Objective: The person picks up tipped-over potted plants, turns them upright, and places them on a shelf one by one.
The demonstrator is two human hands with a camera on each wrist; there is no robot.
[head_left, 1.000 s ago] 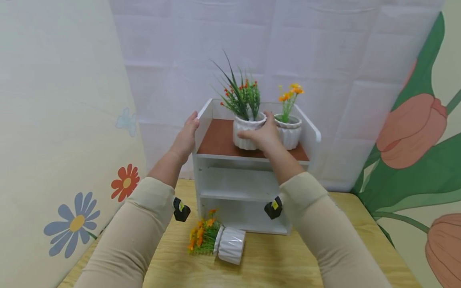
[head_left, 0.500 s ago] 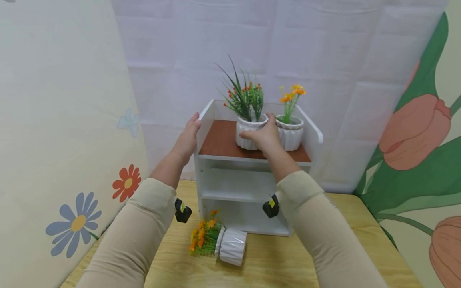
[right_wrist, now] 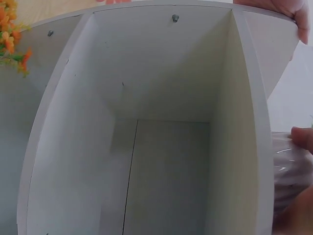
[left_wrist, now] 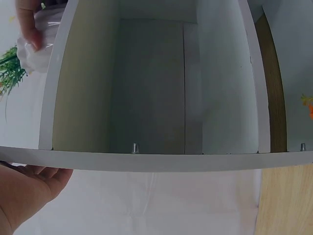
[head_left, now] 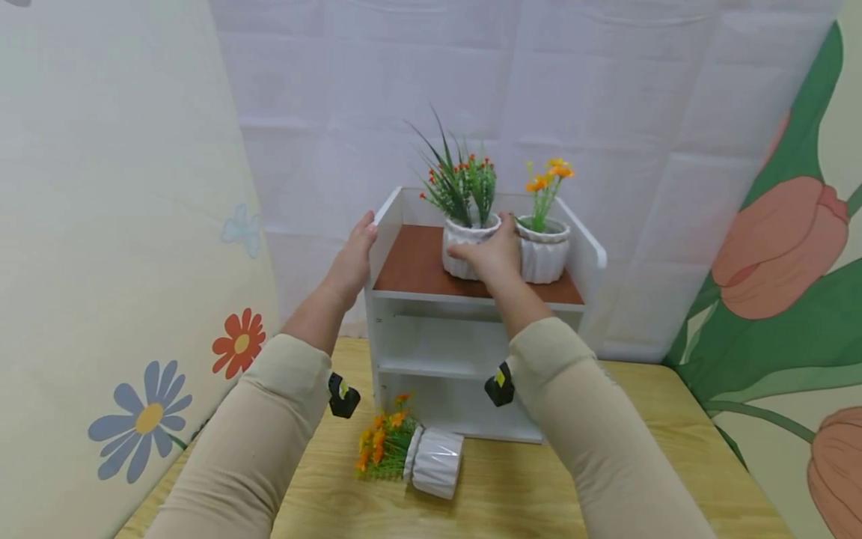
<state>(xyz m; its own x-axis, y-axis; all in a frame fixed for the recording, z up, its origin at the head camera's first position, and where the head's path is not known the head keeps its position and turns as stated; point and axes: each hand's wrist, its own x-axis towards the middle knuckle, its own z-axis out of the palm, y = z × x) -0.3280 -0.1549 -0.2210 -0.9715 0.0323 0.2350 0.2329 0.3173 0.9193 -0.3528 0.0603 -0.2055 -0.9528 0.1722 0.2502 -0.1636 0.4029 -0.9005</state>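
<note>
My right hand (head_left: 496, 256) grips a white ribbed flowerpot (head_left: 462, 258) around its right side and front, thumb in front. Grass and small red flowers stand in that pot, upright on the brown top of the white shelf unit (head_left: 458, 299). Against the outside of the unit's left side panel rests my left hand (head_left: 353, 258), its fingers extended toward the panel's upper edge. Close to the right hand stands a second white pot (head_left: 544, 257) with orange flowers. The left wrist view also shows the held pot (left_wrist: 36, 56) with fingers on it.
A third white pot (head_left: 434, 462) with orange flowers lies on its side on the wooden table (head_left: 512, 486), before the unit. The unit has a middle shelf (head_left: 438, 344) and side walls around its top. A white cloth (head_left: 377, 90) hangs behind.
The head view has shifted slightly. My right forearm has moved a little to the left, while both hands keep their places on the pot and the panel.
</note>
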